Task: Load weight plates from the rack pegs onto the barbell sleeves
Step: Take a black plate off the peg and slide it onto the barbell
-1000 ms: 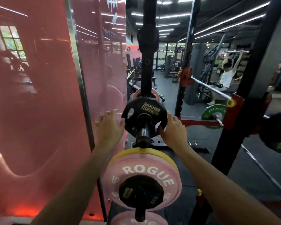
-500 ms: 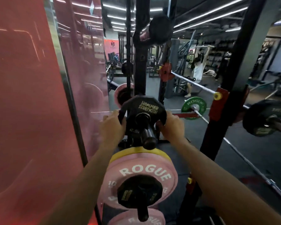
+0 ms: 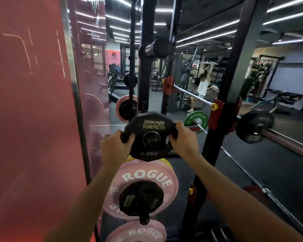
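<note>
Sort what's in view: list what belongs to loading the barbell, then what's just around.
For the job:
- black Hammer Strength plate, held by left hand and right hand
- barbell
- pink Rogue plate on the rack

Just around:
- green Rogue plate
- red wall panel

The small plate (image 3: 151, 135) sits at centre, on or just off the peg (image 3: 151, 139), whose end shows through the bore. The left hand (image 3: 116, 148) grips the plate's left edge and the right hand (image 3: 184, 138) its right edge. Directly below, a larger plate (image 3: 142, 179) hangs on a lower peg with a smaller plate (image 3: 141, 199) in front of it; another plate (image 3: 138, 232) lies beneath. The rack upright (image 3: 224, 105) stands to the right. Beyond it, further right, the barbell sleeve (image 3: 276, 134) carries a plate (image 3: 254, 128). A wall panel (image 3: 33, 110) fills the left side.
</note>
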`<state>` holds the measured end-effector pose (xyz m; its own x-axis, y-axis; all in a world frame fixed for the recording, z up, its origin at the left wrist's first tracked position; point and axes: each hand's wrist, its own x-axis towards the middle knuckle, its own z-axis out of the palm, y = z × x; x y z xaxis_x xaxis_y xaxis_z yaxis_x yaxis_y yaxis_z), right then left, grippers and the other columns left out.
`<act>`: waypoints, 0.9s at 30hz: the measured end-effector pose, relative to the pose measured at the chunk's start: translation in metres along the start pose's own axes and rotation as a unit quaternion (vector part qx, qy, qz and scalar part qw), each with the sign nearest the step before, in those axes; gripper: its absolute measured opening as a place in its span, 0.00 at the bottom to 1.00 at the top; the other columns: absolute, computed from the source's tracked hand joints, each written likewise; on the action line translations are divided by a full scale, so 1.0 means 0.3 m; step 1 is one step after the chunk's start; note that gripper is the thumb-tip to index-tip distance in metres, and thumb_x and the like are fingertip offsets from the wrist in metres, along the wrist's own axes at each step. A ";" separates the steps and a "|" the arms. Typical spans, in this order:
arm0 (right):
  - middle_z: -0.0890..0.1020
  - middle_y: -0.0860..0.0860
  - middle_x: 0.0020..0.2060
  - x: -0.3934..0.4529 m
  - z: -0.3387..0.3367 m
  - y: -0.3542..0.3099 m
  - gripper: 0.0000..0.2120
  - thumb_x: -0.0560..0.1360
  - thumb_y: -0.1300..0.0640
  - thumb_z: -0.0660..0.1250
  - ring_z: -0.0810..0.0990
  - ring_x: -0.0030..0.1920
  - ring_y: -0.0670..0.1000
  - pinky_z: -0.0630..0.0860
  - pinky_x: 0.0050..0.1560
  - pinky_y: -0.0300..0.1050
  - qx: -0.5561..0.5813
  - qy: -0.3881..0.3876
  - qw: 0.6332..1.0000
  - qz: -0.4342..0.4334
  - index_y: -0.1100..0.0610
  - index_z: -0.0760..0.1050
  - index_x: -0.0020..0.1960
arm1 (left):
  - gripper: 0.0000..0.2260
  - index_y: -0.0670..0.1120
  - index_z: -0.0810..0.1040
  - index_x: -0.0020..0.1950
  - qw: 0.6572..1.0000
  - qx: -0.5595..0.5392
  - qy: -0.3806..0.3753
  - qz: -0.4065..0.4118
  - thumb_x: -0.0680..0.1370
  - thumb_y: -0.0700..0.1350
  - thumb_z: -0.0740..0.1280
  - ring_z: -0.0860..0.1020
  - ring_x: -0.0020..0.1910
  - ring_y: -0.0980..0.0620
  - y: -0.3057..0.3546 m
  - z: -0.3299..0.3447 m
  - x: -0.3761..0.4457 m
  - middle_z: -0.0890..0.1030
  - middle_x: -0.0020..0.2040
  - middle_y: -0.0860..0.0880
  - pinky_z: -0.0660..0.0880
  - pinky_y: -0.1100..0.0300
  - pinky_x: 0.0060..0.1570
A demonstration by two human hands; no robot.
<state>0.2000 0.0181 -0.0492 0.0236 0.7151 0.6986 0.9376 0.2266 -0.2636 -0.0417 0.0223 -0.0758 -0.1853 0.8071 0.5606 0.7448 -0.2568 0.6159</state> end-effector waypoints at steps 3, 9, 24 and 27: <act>0.83 0.53 0.45 -0.074 -0.087 -0.003 0.15 0.71 0.52 0.69 0.80 0.47 0.59 0.72 0.46 0.53 0.016 0.010 1.000 -0.014 0.53 0.72 0.56 | 0.23 0.44 0.77 0.35 0.999 -0.009 0.048 0.007 0.70 0.64 0.61 0.77 0.38 0.40 0.055 -0.078 -0.096 0.79 0.31 0.45 0.75 0.47 0.45; 0.84 0.50 0.45 -0.262 -0.271 0.030 0.19 0.68 0.51 0.70 0.80 0.48 0.56 0.69 0.50 0.50 -0.001 0.026 0.999 -0.043 0.50 0.73 0.57 | 0.18 0.48 0.80 0.35 0.999 0.034 0.022 0.021 0.66 0.62 0.67 0.77 0.36 0.45 0.154 -0.165 -0.332 0.70 0.27 0.55 0.75 0.49 0.46; 0.83 0.51 0.45 -0.746 -0.836 0.362 0.19 0.67 0.51 0.71 0.80 0.46 0.59 0.73 0.40 0.48 -0.092 0.045 0.982 0.159 0.46 0.74 0.58 | 0.21 0.48 0.82 0.36 0.983 -0.024 -0.133 0.120 0.67 0.66 0.66 0.79 0.38 0.42 0.606 0.083 -0.671 0.80 0.32 0.45 0.75 0.51 0.43; 0.83 0.51 0.47 -0.815 -0.931 0.445 0.19 0.67 0.50 0.71 0.81 0.47 0.59 0.74 0.42 0.49 -0.114 0.056 0.971 0.203 0.45 0.74 0.58 | 0.18 0.49 0.83 0.38 0.975 -0.047 -0.158 0.147 0.68 0.64 0.70 0.80 0.41 0.41 0.725 0.179 -0.720 0.81 0.34 0.45 0.75 0.47 0.49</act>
<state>0.4161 -0.3111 -0.0693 0.4335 0.6360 0.6384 0.8950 -0.2213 -0.3872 0.1948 -0.1791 -0.0927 0.2449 0.8111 0.5312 0.6708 -0.5373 0.5112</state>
